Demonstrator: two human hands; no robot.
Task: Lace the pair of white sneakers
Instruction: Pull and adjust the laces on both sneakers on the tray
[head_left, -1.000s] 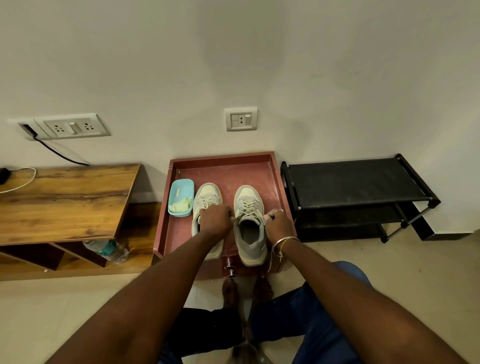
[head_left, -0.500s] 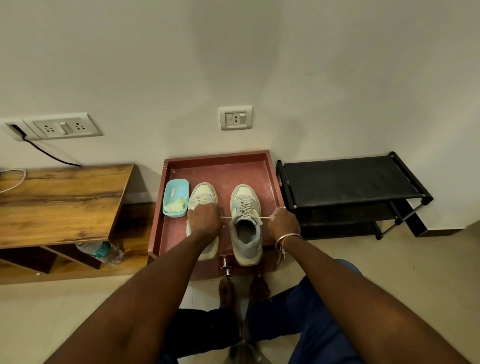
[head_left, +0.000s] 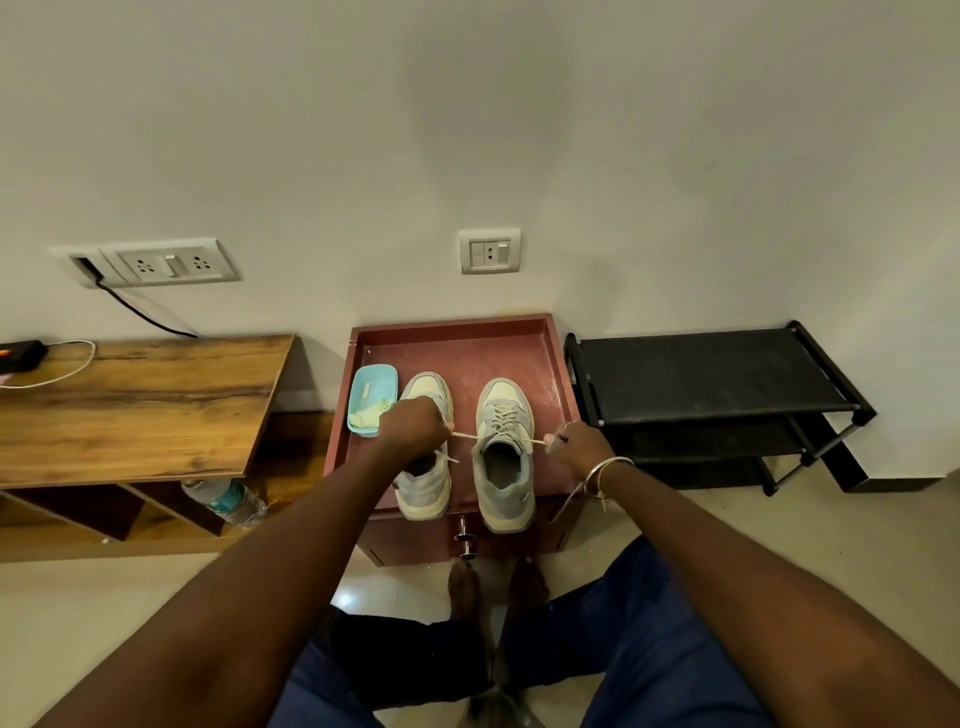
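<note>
The left hand (head_left: 410, 428) and right hand (head_left: 584, 447) are each pinching an end of the lace (head_left: 465, 435), holding it taut across the right-side sneaker (head_left: 506, 483), which is sitting beside its mate (head_left: 426, 493) on the red counter (head_left: 550, 332). Being soft and limp, the lace is probably best gripped near its tips.

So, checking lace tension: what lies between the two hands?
Head view: the right sneaker, its lace ends stretched out to left hand and right hand.

Whitish-grey sneakers (head_left: 503, 410), maroon tray (head_left: 467, 353), turquoise box (head_left: 372, 387), black rack (head_left: 701, 374), wood-grain table (head_left: 135, 400).
</note>
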